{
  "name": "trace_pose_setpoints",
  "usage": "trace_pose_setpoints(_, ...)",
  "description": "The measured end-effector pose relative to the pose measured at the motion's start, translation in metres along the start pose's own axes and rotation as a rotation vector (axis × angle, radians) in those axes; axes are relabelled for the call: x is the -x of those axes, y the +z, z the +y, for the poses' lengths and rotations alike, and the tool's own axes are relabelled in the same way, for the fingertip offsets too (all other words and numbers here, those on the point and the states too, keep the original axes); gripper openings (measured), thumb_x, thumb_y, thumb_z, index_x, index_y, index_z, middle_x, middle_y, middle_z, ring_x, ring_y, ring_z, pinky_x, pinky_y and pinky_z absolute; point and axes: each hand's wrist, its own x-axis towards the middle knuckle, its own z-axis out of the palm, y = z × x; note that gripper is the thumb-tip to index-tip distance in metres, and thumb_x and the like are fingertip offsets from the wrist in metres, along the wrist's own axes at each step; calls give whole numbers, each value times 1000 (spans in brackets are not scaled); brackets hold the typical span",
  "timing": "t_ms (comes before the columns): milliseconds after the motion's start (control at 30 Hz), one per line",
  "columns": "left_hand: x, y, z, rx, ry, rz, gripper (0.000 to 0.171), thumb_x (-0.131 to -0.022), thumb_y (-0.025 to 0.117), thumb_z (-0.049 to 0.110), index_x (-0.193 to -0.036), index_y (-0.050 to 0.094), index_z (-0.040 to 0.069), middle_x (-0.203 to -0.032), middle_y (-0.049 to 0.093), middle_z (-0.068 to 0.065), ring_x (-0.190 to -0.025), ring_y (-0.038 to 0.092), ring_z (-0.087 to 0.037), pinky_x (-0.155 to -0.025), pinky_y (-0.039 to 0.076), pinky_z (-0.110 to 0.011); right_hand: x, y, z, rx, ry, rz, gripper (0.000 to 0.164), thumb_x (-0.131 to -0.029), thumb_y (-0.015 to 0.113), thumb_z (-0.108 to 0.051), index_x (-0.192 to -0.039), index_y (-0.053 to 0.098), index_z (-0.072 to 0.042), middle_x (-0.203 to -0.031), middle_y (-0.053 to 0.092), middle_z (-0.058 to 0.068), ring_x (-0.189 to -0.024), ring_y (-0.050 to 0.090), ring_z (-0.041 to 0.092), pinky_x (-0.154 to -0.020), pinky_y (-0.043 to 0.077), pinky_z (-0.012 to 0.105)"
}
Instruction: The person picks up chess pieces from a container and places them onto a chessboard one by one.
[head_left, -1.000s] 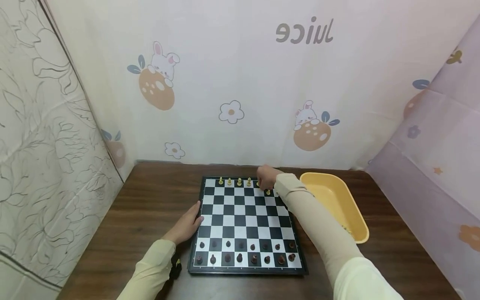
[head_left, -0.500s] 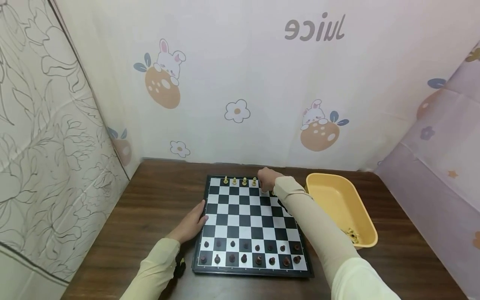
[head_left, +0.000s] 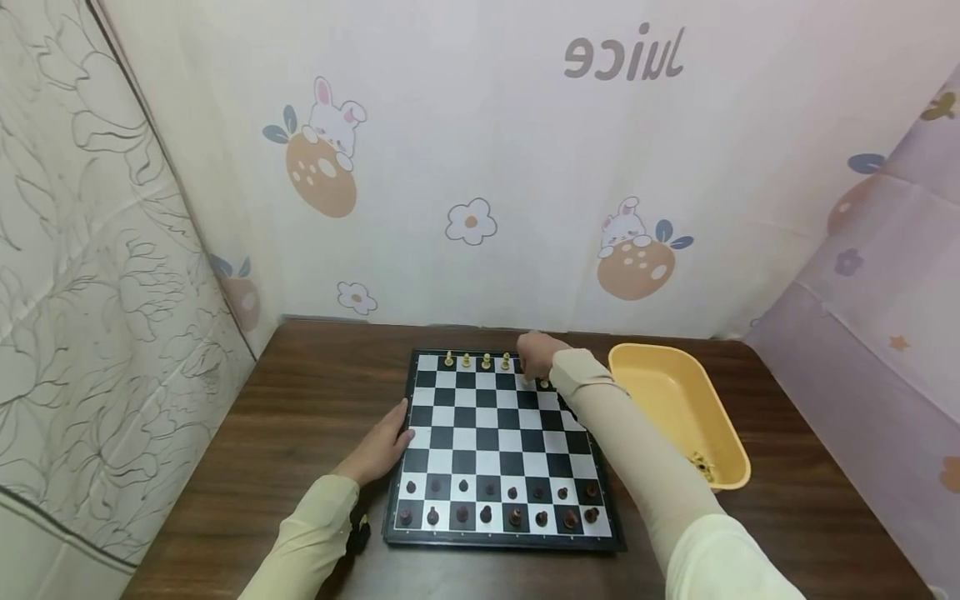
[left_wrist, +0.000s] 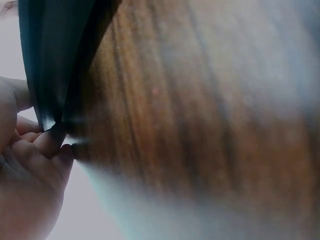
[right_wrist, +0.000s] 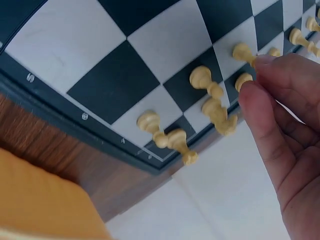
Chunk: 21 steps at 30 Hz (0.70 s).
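Note:
On the table lies a chessboard (head_left: 476,417) with white and black squares. My right hand (head_left: 538,356) reaches over its far side; in the right wrist view, the thumb and forefinger pinch a pale yellow pawn (right_wrist: 243,52) at its top, its base on a white square. Several pale pieces stand nearby, among them a knight (right_wrist: 219,116) and another pawn (right_wrist: 204,80). My left hand (head_left: 377,446) grips the board's left edge, and the left wrist view shows its fingers (left_wrist: 45,150) curled at the dark rim. Dark brown pieces (head_left: 515,517) fill the two near rows.
To the right of the board stands a yellow plastic bin (head_left: 667,387) with several pale pieces (head_left: 702,467) at its near end. The brown wooden table (head_left: 315,400) meets a patterned curtain (head_left: 420,275) at the back. A small black object (head_left: 358,535) shows under my left wrist.
My right hand has shifted slightly left relative to the board and now covers a back-row piece seen earlier. My left hand keeps its place on the edge. The head view has turned a little.

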Motion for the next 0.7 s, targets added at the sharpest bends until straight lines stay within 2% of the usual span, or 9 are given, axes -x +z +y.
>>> trace_pose_setpoints(200, 1, 0, 0, -10, 10, 0, 61, -100, 49, 13, -149, 19, -5, -153, 22, -23, -140, 23, -37, -112, 22, -51, 16, -12, 7, -22, -23, 23, 12, -82, 66, 4, -73, 73, -2, -65, 66, 7, -49, 56, 12, -45, 47, 23)
trace_pose_setpoints(433, -2, -2, 3, -4, 21, 7, 61, -100, 49, 13, -149, 17, -6, -153, 21, -25, -139, 22, -38, -112, 22, -52, 32, -37, 19, -5, 0, 45, 11, -82, 69, -3, -73, 74, 0, -70, 70, 13, -54, 63, 18, -50, 50, 24)
trace_pose_setpoints(700, 3, 2, 3, -4, 10, 1, 62, -100, 49, 12, -149, 17, -6, -153, 22, -25, -139, 23, -39, -111, 22, -53, 55, -47, 42, -37, 22, 85, 12, -79, 65, 1, -73, 74, -4, -67, 68, 9, -51, 54, 11, -49, 47, 23)
